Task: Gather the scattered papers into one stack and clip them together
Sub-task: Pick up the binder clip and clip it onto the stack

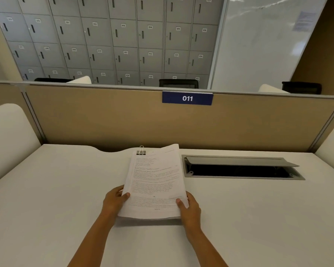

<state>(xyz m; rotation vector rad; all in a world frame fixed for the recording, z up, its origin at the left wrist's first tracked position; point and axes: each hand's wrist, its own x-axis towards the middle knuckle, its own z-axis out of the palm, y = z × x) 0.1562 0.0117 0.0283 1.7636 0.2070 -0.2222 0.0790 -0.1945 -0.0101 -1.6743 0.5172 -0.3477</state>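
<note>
A stack of printed white papers (154, 182) lies near the middle of the white desk (56, 199), its near edge lifted a little off the surface. A binder clip (141, 151) with silver wire handles sits on the stack's far left corner. My left hand (115, 201) grips the stack's near left edge, thumb on top. At the near right corner my right hand (189, 206) holds the stack the same way, thumb pressed on the top sheet.
An open grey cable hatch (241, 167) is set into the desk just right of the stack. A tan divider panel (104, 116) with a blue "011" sign (187, 98) runs along the desk's far edge. White side screens stand at both ends.
</note>
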